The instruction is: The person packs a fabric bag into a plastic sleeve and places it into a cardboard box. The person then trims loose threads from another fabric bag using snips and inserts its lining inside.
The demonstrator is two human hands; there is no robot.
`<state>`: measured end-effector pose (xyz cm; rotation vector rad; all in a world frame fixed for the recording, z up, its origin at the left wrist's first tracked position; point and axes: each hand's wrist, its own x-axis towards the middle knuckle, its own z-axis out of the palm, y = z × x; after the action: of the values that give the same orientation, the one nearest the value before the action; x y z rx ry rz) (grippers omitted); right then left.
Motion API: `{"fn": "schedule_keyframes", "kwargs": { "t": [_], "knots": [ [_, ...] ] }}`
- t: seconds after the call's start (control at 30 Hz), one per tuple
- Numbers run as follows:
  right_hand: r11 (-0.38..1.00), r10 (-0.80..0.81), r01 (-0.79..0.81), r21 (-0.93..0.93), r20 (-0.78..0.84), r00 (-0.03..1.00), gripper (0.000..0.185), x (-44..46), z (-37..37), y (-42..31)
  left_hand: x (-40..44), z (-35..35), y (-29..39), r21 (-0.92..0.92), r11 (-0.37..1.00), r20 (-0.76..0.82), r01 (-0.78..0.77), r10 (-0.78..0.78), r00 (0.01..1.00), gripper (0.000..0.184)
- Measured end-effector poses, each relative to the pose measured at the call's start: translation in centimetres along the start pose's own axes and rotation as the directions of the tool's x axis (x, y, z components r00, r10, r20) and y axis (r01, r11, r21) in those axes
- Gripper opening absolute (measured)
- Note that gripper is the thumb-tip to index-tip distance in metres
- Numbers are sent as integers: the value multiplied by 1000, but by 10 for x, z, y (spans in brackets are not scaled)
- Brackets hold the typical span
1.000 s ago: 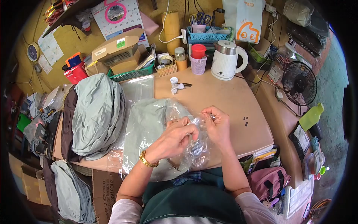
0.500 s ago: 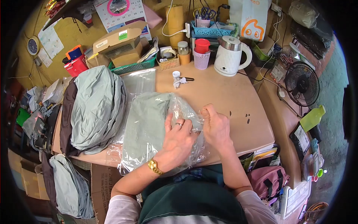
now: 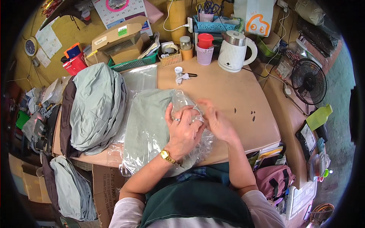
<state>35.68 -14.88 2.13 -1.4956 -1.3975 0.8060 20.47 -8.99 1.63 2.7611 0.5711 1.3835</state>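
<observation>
A folded grey-green cloth item (image 3: 146, 117) lies inside a clear plastic bag (image 3: 138, 159) on the table in front of me. My left hand (image 3: 184, 127), with a ring and a gold watch, rests over the bag's right part. Its fingers are curled into the crinkled plastic and grip it. Just to the right, my right hand (image 3: 220, 123) is beside the bag's gathered edge. Its fingers are loosened and partly stretched, slightly blurred; I see nothing held in them.
A pile of grey-green cloth (image 3: 99, 110) sits on the left of the table (image 3: 239, 91). Flat clear bags (image 3: 146, 78) lie behind the work. Along the back stand a white kettle (image 3: 234, 51), a pink cup (image 3: 204, 55) and a green basket (image 3: 133, 64). A black fan (image 3: 308, 81) is at right.
My right hand has gone from a closed fist at the bag's edge to loosened fingers, a little lower. The left hand has stayed on the plastic, its fingers shifted slightly.
</observation>
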Motion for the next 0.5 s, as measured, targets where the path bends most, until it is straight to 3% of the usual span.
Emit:
{"fn": "schedule_keyframes", "kwargs": {
  "t": [0.07,0.1,0.13,0.17,0.2,0.23,0.27,0.3,0.37,0.4,0.43,0.47,0.5],
  "knots": [
    [989,99,-66,129,-262,960,31,0,-3,-12,3,-5,5,-41,997,0,68,-68,998,12],
    [989,102,-69,132,-263,959,31,0,-4,-7,2,-6,6,-43,997,4,68,-68,998,12],
    [883,115,29,469,-276,954,25,1,-5,4,2,-9,6,-98,988,32,123,-121,992,12],
    [658,130,131,741,-283,950,24,2,-5,14,0,-11,4,-150,972,62,180,-172,983,14],
    [656,133,128,744,-281,950,24,3,-3,24,-2,-13,2,-148,972,65,182,-174,983,14],
    [475,123,139,869,-222,967,23,2,-1,32,-5,-16,-1,-443,851,187,283,-221,957,15],
    [273,100,136,953,-169,981,23,1,0,38,-7,-19,-4,-675,631,313,382,-225,923,16],
    [272,102,135,953,-168,980,23,0,-1,39,-10,-23,-8,-676,629,315,384,-225,922,16],
    [291,5,179,940,-188,982,25,-2,-2,41,-12,-34,-15,-776,109,542,622,-390,745,19],
    [289,4,179,940,-189,982,25,-7,-1,31,-11,-40,-18,-775,111,542,622,-389,745,19],
    [623,-28,208,755,-244,969,21,-17,0,10,-9,-47,-20,-650,513,419,562,-374,827,20],
    [864,-77,205,459,-283,956,16,-21,3,-3,-6,-53,-20,-397,819,317,414,-301,899,21],
    [863,-75,202,463,-279,957,16,-19,6,-8,-1,-61,-14,-394,818,319,418,-305,897,21]
  ]
}}
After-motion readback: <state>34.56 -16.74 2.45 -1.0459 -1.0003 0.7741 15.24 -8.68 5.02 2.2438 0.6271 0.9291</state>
